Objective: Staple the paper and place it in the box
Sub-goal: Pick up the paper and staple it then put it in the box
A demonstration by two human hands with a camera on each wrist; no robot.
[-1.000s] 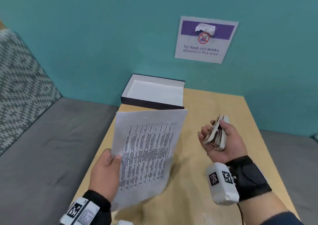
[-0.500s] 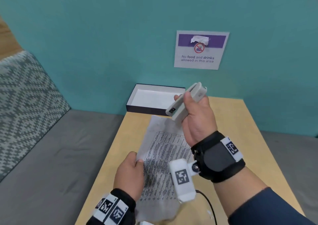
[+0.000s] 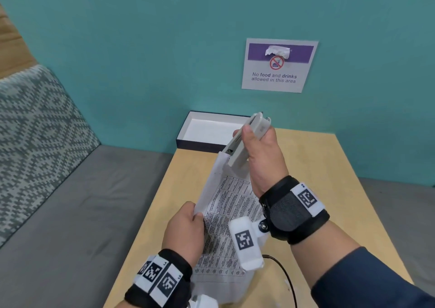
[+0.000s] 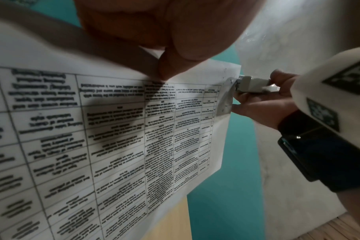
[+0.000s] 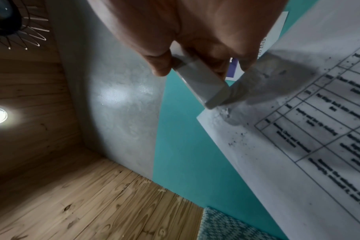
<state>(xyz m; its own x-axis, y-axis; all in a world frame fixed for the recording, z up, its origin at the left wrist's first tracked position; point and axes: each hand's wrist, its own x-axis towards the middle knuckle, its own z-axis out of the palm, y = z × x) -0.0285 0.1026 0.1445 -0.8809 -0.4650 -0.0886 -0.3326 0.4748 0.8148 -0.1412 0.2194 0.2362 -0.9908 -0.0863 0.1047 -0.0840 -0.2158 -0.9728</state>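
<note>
The right hand (image 3: 261,157) grips the stapler (image 3: 246,143), its mouth slipped over the far top corner of the paper (image 3: 230,204); the left hand (image 3: 186,230) pinches the sheet's left edge above the desk (image 3: 329,190), the box (image 3: 207,128) lying just beyond

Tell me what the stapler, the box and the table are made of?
The stapler looks like matte grey-white plastic with a shiny metal tip. The box seems to be cardboard, dark outside and white inside, with thin straight walls. The table looks like pale smooth wood or a wood-look top; I cannot tell which.
</note>
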